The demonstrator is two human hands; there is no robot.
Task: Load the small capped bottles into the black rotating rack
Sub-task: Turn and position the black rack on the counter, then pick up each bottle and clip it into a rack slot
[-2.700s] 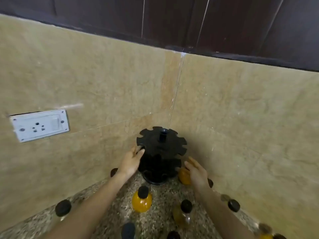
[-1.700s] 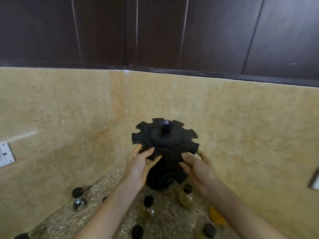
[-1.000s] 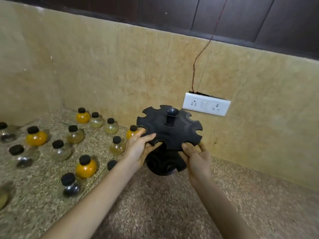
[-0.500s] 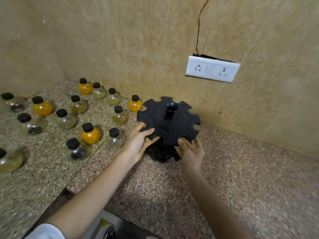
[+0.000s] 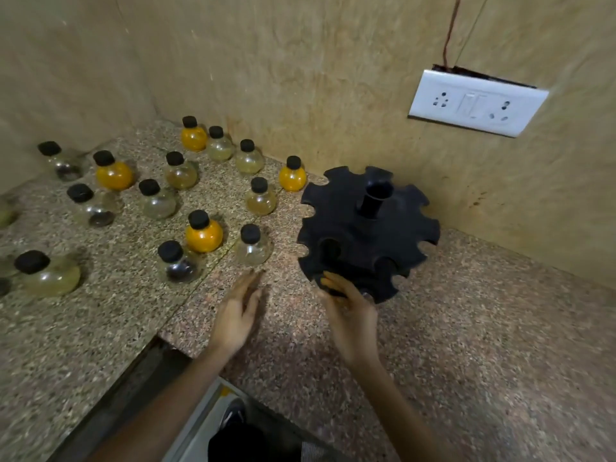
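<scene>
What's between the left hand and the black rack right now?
Only bare speckled countertop, in the head view. Nothing stands between the left hand and the black rack; the right hand is at the rack's near edge.

the rack (image 5: 366, 235) stands on the counter (image 5: 483, 328), close to the wall (image 5: 300, 78) behind it. from the rack, the bottles (image 5: 180, 171) stand on the counter, spread out at nine and ten o'clock. one bottle (image 5: 253, 248) is near the rack at nine o'clock. another bottle (image 5: 292, 176) is just beside it at ten o'clock. the socket (image 5: 476, 101) is up on the wall at one o'clock. your right hand (image 5: 353, 315) is at six o'clock, fingers at the rack's near edge. your left hand (image 5: 238, 311) is at eight o'clock, apart from the rack.
</scene>
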